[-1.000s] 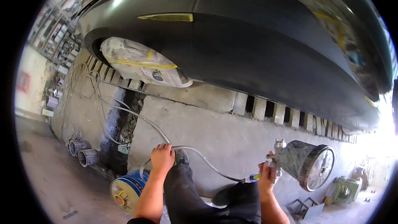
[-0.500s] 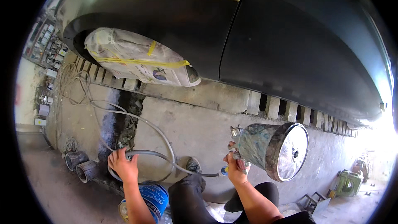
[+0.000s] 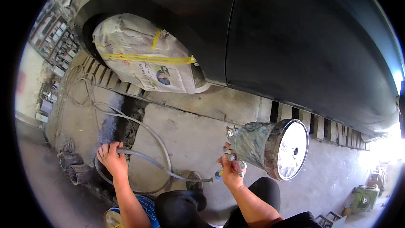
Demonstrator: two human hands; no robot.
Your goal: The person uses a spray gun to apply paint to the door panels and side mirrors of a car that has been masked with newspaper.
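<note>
My left hand (image 3: 112,158) is closed around the grey air hose (image 3: 147,159), which loops across the floor. My right hand (image 3: 230,171) grips a metal spray gun (image 3: 232,152) with a large paint-stained cup (image 3: 265,147), its silver round end facing right. A blue fitting (image 3: 219,175) joins the hose at the gun. Above them is the dark grey car body (image 3: 295,38), with a door seam and a wheel covered in newspaper (image 3: 147,71) and yellow tape.
A blue bucket (image 3: 145,211) stands below my left arm; two stained cans (image 3: 80,174) lie at left. Shelves of tins (image 3: 55,44) line the left wall, beside a trench (image 3: 130,126) and gratings (image 3: 284,112). A green machine (image 3: 363,197) sits at lower right, near a metal frame (image 3: 329,219).
My left hand has moved left with the hose. My right hand and the spray gun have also moved left and up toward the car, and the view has shifted along the body.
</note>
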